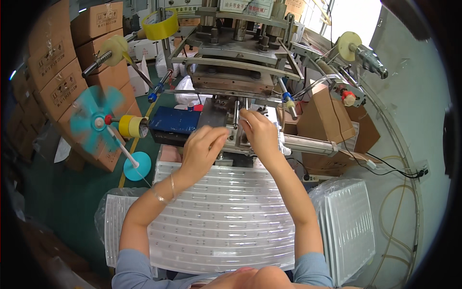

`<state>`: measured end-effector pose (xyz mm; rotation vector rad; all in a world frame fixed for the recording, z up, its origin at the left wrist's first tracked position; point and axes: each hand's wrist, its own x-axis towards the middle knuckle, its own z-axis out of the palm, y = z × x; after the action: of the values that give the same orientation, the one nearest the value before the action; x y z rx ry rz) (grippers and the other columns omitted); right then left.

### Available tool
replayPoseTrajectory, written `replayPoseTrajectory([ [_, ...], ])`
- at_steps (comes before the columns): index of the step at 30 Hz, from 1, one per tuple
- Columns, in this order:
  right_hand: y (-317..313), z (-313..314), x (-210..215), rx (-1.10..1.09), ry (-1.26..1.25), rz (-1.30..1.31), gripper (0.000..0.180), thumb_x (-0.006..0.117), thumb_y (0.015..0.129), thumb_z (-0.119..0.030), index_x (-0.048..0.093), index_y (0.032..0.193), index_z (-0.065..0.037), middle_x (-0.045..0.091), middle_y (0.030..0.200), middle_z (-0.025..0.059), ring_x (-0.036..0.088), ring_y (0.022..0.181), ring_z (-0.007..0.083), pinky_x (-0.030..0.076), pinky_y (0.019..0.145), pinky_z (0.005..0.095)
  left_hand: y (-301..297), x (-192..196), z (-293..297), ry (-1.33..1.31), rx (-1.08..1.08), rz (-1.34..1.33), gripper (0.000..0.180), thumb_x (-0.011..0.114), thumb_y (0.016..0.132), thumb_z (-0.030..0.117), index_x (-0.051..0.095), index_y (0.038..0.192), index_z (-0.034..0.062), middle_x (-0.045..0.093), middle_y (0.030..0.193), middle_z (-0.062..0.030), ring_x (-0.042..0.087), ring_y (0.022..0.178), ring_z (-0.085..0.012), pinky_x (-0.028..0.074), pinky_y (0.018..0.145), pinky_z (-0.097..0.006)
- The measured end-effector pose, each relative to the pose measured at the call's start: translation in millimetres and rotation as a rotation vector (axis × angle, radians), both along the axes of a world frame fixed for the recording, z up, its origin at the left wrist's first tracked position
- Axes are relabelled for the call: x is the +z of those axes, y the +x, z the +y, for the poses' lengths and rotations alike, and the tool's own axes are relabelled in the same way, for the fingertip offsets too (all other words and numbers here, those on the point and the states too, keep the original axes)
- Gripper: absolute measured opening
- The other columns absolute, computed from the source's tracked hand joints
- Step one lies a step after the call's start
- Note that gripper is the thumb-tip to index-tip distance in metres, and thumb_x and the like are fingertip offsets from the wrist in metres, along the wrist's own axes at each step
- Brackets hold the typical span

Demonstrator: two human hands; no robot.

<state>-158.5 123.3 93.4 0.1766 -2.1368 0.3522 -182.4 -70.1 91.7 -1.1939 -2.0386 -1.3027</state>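
Note:
Both my hands reach forward to the small metal fixture [231, 130] under the head of a press machine [236, 58]. My left hand [204, 147] has its fingers curled, pinching near the front of the fixture; what it grips is too small to tell. My right hand [257, 130] pinches at a thin upright part on the fixture, fingers closed. Beneath my forearms lies a clear plastic tray [226, 226] with many rows of tiny parts. A thin bracelet is on my left wrist.
More stacked clear trays [349, 226] sit at the right. A spinning teal fan [94, 120] and yellow tape rolls [130, 126] stand left. Brown cartons [62, 72] are stacked at far left, and open cartons [327, 120] at right. A blue pad [175, 120] lies beside the fixture.

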Motion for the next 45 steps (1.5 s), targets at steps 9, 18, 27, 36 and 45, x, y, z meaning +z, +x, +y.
replayPoseTrajectory([
  [9, -9.9, 8.0, -13.5, -0.098, -0.040, -0.077, 0.030, 0.067, 0.079, -0.019, 0.062, 0.108, -0.010, 0.063, 0.105, 0.0106, 0.059, 0.096, 0.0291, 0.043, 0.089, 0.0435, 50.0, -41.0, -70.2, -0.267, -0.421, -0.966, 0.040, 0.065, 0.086, 0.009, 0.057, 0.125, 0.0080, 0.058, 0.103, -0.0011, 0.053, 0.089, -0.0069, 0.045, 0.083, -0.023],
  [18, 161.6, -26.1, -16.7, 0.081, -0.190, -0.457, 0.023, 0.067, 0.080, -0.010, 0.064, 0.103, -0.009, 0.060, 0.097, 0.0070, 0.061, 0.085, 0.0252, 0.049, 0.069, 0.0331, 140.2, -51.0, -93.3, -0.469, -0.528, -0.594, 0.024, 0.066, 0.080, 0.006, 0.062, 0.103, 0.0059, 0.057, 0.101, -0.0065, 0.062, 0.082, -0.0213, 0.052, 0.071, -0.030],
  [27, 260.3, -79.7, -66.4, 0.422, 0.141, -0.948, 0.030, 0.064, 0.078, -0.010, 0.064, 0.108, -0.015, 0.059, 0.095, 0.0067, 0.062, 0.083, 0.0223, 0.053, 0.062, 0.0333, 196.8, -97.2, -104.4, -0.729, -0.333, 0.166, 0.023, 0.058, 0.072, 0.008, 0.056, 0.095, 0.0077, 0.053, 0.081, -0.0029, 0.053, 0.082, -0.0202, 0.038, 0.076, -0.031],
  [36, 257.0, -78.9, -78.4, 0.392, 0.141, -0.969, 0.021, 0.061, 0.075, -0.007, 0.059, 0.096, -0.010, 0.056, 0.091, 0.0077, 0.062, 0.084, 0.0257, 0.052, 0.064, 0.0362, 197.5, -102.4, -105.6, -0.688, -0.307, 0.062, 0.028, 0.058, 0.070, 0.005, 0.054, 0.098, 0.0030, 0.052, 0.095, -0.0098, 0.053, 0.089, -0.0252, 0.045, 0.076, -0.034],
  [45, 214.5, -35.3, -42.2, 0.214, -0.434, -0.610, 0.023, 0.063, 0.075, -0.007, 0.054, 0.096, -0.006, 0.058, 0.098, 0.0066, 0.062, 0.076, 0.0216, 0.050, 0.060, 0.0325, 193.3, -97.5, -111.1, -0.641, -0.409, -0.203, 0.034, 0.064, 0.075, 0.004, 0.056, 0.108, 0.0028, 0.053, 0.108, -0.0127, 0.057, 0.097, -0.0299, 0.052, 0.075, -0.036],
])
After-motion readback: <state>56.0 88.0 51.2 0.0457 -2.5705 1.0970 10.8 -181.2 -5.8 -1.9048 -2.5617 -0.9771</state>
